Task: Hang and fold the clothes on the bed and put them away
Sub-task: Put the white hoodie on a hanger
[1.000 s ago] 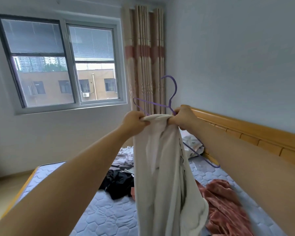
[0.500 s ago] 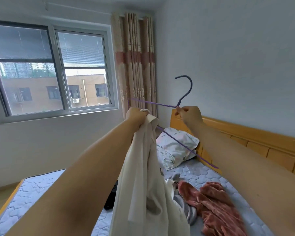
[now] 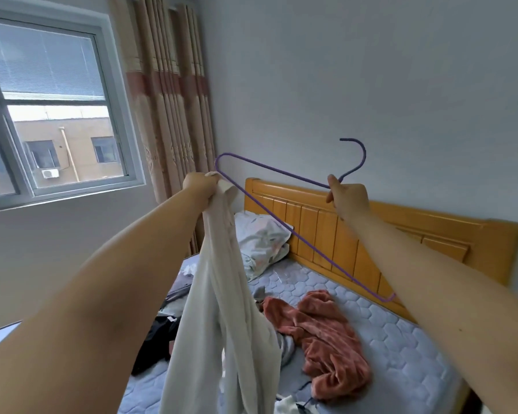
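My left hand (image 3: 200, 186) grips the top of a long white garment (image 3: 222, 309), which hangs down over the bed. My right hand (image 3: 347, 198) pinches a purple wire hanger (image 3: 269, 210) just below its hook, holding it up in the air. The hanger's left end lies right beside my left hand and the garment's top edge. Its lower bar slants down to the right past my right forearm. On the bed (image 3: 401, 348) lie a rust-pink garment (image 3: 326, 333) and dark clothes (image 3: 159, 339), partly hidden by the white garment.
A wooden headboard (image 3: 401, 234) runs along the right wall. A floral pillow (image 3: 260, 240) leans at the head of the bed. The window (image 3: 48, 115) and striped curtains (image 3: 171, 85) are at the left.
My hands have drawn further apart. The right hand has carried the hanger up and to the right. The left hand still holds the white garment, with the hanger's left end now beside it.
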Action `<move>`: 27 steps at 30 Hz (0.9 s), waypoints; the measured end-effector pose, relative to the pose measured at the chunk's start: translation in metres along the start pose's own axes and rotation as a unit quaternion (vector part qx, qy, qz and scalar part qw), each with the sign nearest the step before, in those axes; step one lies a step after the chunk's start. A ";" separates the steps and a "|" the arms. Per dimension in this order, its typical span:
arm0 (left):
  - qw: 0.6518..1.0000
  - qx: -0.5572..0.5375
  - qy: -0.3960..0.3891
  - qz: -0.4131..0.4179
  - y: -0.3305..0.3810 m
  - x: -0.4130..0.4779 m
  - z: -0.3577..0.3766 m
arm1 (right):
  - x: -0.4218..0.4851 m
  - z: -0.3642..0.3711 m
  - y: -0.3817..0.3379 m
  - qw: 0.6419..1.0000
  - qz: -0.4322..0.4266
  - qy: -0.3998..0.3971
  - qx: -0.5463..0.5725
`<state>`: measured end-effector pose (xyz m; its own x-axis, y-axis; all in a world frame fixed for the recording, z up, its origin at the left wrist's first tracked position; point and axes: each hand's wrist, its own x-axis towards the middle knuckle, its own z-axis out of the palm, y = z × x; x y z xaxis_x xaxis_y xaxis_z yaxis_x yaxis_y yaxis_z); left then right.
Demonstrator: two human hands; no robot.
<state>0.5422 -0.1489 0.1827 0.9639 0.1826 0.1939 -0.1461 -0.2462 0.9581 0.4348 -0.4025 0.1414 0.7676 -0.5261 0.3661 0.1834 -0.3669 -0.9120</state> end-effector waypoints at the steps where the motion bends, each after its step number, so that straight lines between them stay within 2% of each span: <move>1: 1.000 -0.014 -0.004 0.002 0.001 -0.002 0.005 | -0.002 -0.007 0.005 1.000 0.016 0.003 0.001; 8: 0.997 -0.034 -0.067 0.031 0.007 -0.012 0.049 | -0.010 -0.051 0.037 0.996 0.059 0.038 -0.047; 13: 0.994 0.018 -0.088 0.064 0.013 -0.039 0.071 | -0.026 -0.078 0.059 0.984 0.063 0.048 -0.162; 19: 0.986 0.039 -0.136 0.084 0.019 -0.091 0.104 | -0.069 -0.060 0.046 0.945 -0.011 0.104 -0.309; 21: 0.983 0.027 -0.153 0.093 0.018 -0.113 0.114 | -0.082 -0.050 0.044 0.946 -0.013 0.104 -0.306; 23: 0.981 0.010 -0.159 0.108 0.017 -0.135 0.122 | -0.095 -0.043 0.045 0.960 0.019 0.088 -0.267; 27: 0.965 -0.026 -0.233 0.121 0.022 -0.182 0.121 | -0.118 -0.054 0.054 0.980 0.134 0.095 -0.108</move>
<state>0.3901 -0.3029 0.1428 0.8936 -0.3248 0.3098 -0.3793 -0.1777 0.9080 0.3213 -0.4019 0.0587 0.6381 -0.7519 0.1654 -0.1590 -0.3389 -0.9273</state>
